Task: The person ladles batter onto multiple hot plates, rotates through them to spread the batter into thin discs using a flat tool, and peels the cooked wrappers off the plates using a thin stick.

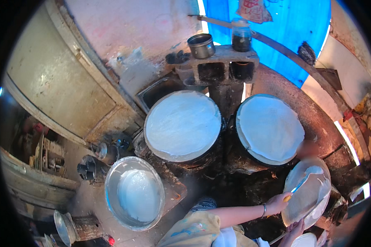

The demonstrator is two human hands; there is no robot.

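My left hand [277,204], with a bracelet at the wrist, is closed around a tool with a yellow handle and a long pale blade [301,182]. The blade lies over a round, tilted pan [294,206] at the right, which has a torn white sheet [319,199] along its far side. Nearer to me, my right hand [295,231] is closed at the pan's near edge, with a thin pale rod [278,238] running into it. Just below that hand is a round white surface [304,240], partly cut off by the frame.
Two round griddles, a left one [181,158] and a right one [272,162], carry white sheets. A metal basin [108,193] of white liquid stands on the left floor. Behind, a block ledge [222,53] holds a pot [202,46] and a jar [241,36]. A stool-like metal object [78,228] stands lower left.
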